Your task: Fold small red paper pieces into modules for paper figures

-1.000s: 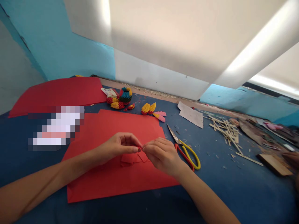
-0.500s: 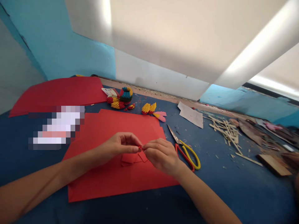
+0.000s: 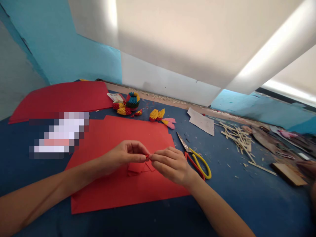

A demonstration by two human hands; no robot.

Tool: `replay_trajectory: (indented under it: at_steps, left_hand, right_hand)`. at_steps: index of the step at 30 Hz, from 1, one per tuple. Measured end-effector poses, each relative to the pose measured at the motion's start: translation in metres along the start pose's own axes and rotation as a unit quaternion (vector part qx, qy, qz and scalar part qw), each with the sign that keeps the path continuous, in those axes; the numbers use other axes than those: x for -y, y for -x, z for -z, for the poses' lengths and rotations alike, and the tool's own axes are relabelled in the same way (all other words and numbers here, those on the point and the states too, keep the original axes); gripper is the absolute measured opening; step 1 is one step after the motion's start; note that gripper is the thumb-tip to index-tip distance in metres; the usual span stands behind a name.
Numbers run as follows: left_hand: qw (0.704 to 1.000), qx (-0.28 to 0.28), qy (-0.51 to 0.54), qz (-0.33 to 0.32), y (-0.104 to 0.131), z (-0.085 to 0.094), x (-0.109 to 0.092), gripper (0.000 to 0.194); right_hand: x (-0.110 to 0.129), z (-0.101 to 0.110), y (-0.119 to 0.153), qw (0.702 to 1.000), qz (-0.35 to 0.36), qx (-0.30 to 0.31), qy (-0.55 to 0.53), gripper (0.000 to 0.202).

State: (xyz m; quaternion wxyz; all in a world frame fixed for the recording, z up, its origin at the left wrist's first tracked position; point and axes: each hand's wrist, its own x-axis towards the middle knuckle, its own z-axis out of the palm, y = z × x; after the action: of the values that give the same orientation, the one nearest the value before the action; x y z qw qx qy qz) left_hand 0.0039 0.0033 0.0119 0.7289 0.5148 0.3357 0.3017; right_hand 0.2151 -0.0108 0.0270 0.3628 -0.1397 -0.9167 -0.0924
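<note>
Two hands pinch a small red piece of paper over a red sheet

From my remote post, looking through the head camera, I go from left to right. At the far left, a curved red paper stack lies on the blue bench. In front of it is a pixelated patch that I cannot make out. Next comes a large red sheet, flat on the bench under both hands.

My left hand is above the sheet, its grip pinching a small red paper piece between thumb and fingertips. Behind it, at the back, sits a blue, red and yellow paper ornament. Below the fingertips, overlapping red paper slips lie on the sheet.

The small piece is at the centre, where the hands meet. I judge it almost weightless, thin and easily creased, springy at its folds rather than slippery, and quick to crush or tear. It is best taken at its folded ends, with light fingertip pressure.

My right hand has its fingertips bunched at the piece's right end; that grip looks pinched on it, though the thumb is mostly hidden. Beyond the sheet are yellow-and-red paper parts and a pink paper part. Just beside the right hand lie scissors, blades together. Farther right are white paper, thin sticks and a wooden block.
</note>
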Motion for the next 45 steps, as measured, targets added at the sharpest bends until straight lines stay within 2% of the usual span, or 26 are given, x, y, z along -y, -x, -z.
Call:
replay_trajectory:
  at_steps: [4,7,10,16,21,30,34,40,45]
  left_hand:
    - [1.000,-0.003,-0.009,0.006,-0.0001,0.0002,-0.0006,0.020]
    - [1.000,-0.002,-0.024,0.010,-0.0002,0.0001,-0.0018,0.020]
    - [0.999,-0.001,-0.045,0.017,-0.0001,-0.0002,-0.0032,0.019]
    - [0.997,-0.007,-0.075,0.010,-0.0009,0.0000,-0.0035,0.018]
    - [0.996,-0.008,-0.092,0.011,-0.0022,0.0002,-0.0048,0.020]
    - [0.996,0.003,-0.092,0.001,-0.0029,0.0022,-0.0022,0.018]
    - [0.996,0.001,-0.085,0.004,-0.0038,0.0029,0.0000,0.018]
    - [0.997,-0.009,-0.081,0.001,-0.0037,0.0034,-0.0022,0.017]
    - [0.996,-0.006,-0.087,-0.002,-0.0039,0.0041,0.0012,0.019]
  right_hand:
    - [-0.0013,-0.0003,0.0008,1.000,-0.001,0.001,-0.011,0.011]
    - [-0.0021,-0.0003,0.0016,1.000,-0.004,0.025,-0.007,0.013]
    - [-0.0026,-0.0010,0.0019,0.999,-0.024,0.044,-0.011,0.018]
    - [-0.0029,-0.0028,-0.0002,0.996,-0.064,0.045,-0.047,0.020]
    - [-0.0016,-0.0030,-0.0001,0.993,-0.089,0.074,-0.031,0.022]
    - [0.0017,-0.0062,-0.0002,0.995,-0.077,0.033,-0.045,0.021]
    - [0.0030,-0.0089,0.0006,0.997,-0.067,0.008,-0.031,0.014]
    - [0.0027,-0.0067,-0.0005,0.993,-0.113,0.039,-0.005,0.017]
    - [0.0052,-0.0101,-0.0018,0.993,-0.112,0.028,-0.024,0.015]
